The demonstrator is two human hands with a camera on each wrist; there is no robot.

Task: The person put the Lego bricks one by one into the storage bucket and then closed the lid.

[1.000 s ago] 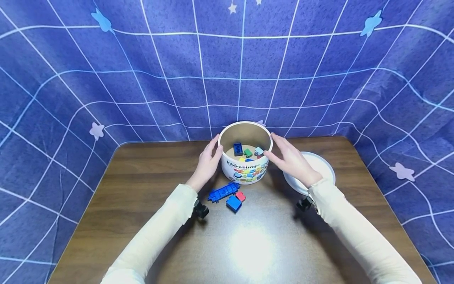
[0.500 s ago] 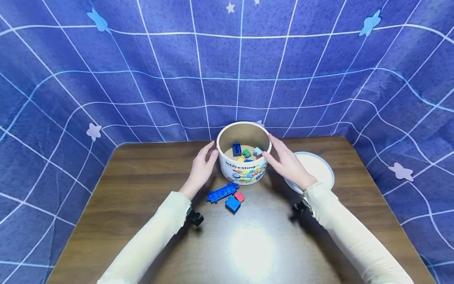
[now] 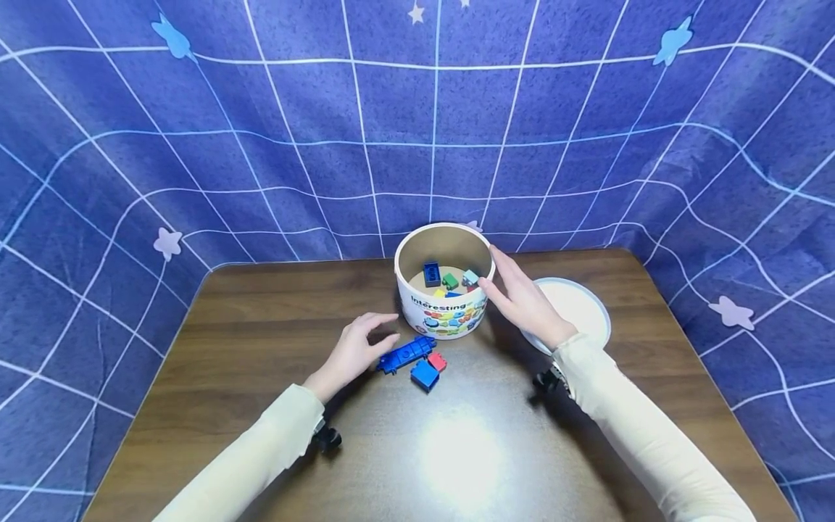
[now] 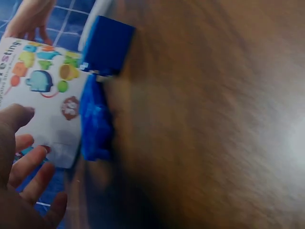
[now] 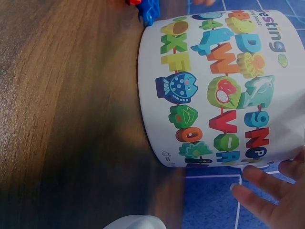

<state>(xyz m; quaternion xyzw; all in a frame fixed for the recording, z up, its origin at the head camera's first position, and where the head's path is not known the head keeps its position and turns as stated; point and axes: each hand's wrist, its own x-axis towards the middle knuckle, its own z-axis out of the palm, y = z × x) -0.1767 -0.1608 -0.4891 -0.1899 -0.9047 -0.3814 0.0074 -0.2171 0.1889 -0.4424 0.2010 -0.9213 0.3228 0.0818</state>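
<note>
A white round tub (image 3: 424,313) printed with colourful toys stands at the back middle of the table, with several toy bricks inside, among them a dark blue brick (image 3: 432,273) and a green brick (image 3: 450,280). My right hand (image 3: 527,303) rests against its right side, thumb at the rim and fingers straight. Left of the tub, my left hand (image 3: 352,351) is apart from it, fingers spread and holding nothing. Its thumb is right by a long blue toy base piece (image 3: 407,353). Beside that piece lie a blue brick (image 3: 425,375) and a red brick (image 3: 438,361).
A white round disc (image 3: 580,304) with a pale blue edge lies right of the tub, partly under my right forearm. A blue gridded cloth (image 3: 313,145) with stars rises behind and beside the brown wooden table (image 3: 261,312).
My left hand has let go of the tub's left side and come down towards the blue base piece. The right hand stays at the tub, and the bricks lie as before.
</note>
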